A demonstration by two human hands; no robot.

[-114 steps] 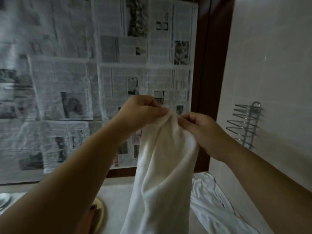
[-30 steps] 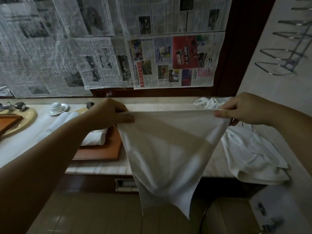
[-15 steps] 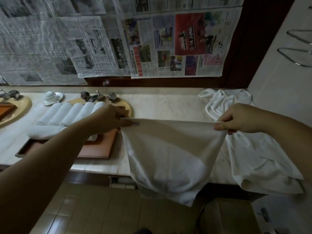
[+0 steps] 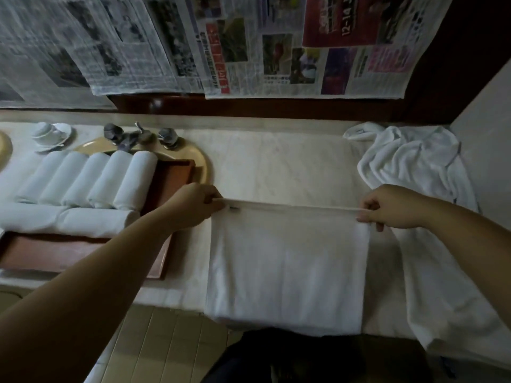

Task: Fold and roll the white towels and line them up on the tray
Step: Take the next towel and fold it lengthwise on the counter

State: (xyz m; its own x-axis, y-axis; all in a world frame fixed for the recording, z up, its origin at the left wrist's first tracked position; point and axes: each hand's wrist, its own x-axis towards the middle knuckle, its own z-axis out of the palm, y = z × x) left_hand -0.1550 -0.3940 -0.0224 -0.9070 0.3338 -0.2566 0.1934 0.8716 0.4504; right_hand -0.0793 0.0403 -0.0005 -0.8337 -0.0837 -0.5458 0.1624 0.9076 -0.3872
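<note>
On the counter, hands: the left hand [image 4: 193, 207] and right hand [image 4: 387, 208] each pinch one far corner of the folded towel [image 4: 287, 266], fingers curled over its top edge
Folded towel: white, stretched flat between the two hands, lying on the pale marble counter [image 4: 276, 167] — its near edge hangs slightly over the counter's front
Tray: a brown wooden tray [image 4: 83, 255] sits just left of the towel, under the left forearm
Rolled towels: five white rolls [image 4: 91, 181] lie side by side along the tray's far part, with two more [image 4: 66, 219] laid crosswise in front of them
Loose pile: unfolded white towels [image 4: 414, 167] are heaped to the right, one trailing down beside the right forearm
Behind: a tan basin with metal taps [image 4: 138, 135], a white cup on a saucer [image 4: 51, 134] — newspaper sheets [image 4: 249, 45] cover the wall above
</note>
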